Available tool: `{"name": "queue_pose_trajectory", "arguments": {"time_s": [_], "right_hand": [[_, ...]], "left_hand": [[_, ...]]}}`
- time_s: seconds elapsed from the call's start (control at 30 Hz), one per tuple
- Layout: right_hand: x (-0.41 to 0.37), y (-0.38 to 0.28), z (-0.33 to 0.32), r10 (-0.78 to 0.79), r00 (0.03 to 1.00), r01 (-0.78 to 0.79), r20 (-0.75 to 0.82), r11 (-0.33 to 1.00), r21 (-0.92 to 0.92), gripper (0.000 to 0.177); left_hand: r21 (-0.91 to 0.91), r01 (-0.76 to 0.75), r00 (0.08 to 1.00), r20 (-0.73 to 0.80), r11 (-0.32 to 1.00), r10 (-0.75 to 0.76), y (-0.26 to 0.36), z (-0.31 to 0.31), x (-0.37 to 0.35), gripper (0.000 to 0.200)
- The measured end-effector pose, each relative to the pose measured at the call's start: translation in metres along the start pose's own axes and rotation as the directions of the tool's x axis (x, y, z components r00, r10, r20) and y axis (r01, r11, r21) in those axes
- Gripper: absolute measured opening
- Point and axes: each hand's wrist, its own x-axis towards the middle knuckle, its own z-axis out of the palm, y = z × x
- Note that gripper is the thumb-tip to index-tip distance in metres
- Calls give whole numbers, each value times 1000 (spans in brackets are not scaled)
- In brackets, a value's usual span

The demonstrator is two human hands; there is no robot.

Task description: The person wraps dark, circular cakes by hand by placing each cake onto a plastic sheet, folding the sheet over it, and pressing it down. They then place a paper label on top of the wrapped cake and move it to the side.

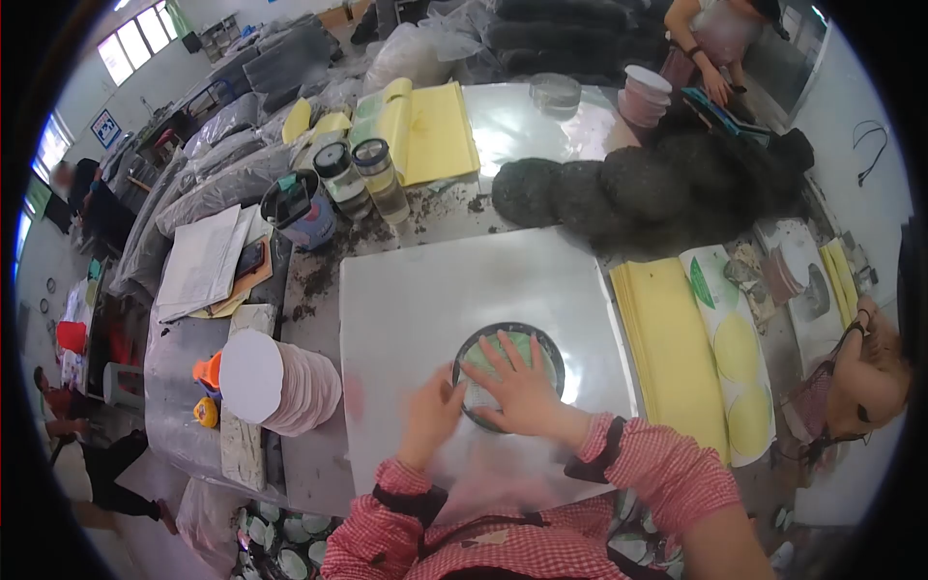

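A round black-rimmed dish with a pale green disc inside lies on a shiny metal sheet. My right hand lies over the disc with its fingers spread, pressing no visible tool. At the dish's left edge is my left hand, its fingers bent and close together near the rim; whether they pinch anything is too small to tell.
Left of the sheet stands a stack of white round papers. Yellow sheets lie at the right. Behind are dark clumps, two glass jars and a bucket. Other people are around the table.
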Motion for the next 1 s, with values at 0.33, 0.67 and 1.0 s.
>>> {"name": "queue_pose_trajectory", "arguments": {"time_s": [0.33,0.67,1.0], "right_hand": [[-22,31,-12,377,840,-264,-390,912,313,79],[-60,-29,3,-122,924,237,-364,927,290,24],[-135,6,29,-51,966,152,-253,903,401,97]], "left_hand": [[316,-429,901,84,846,425,68,23,-76,56],[107,26,999,21,994,-28,-36,-12,-124,48],[173,-307,941,203,936,271,-100,-103,-138,25]]}}
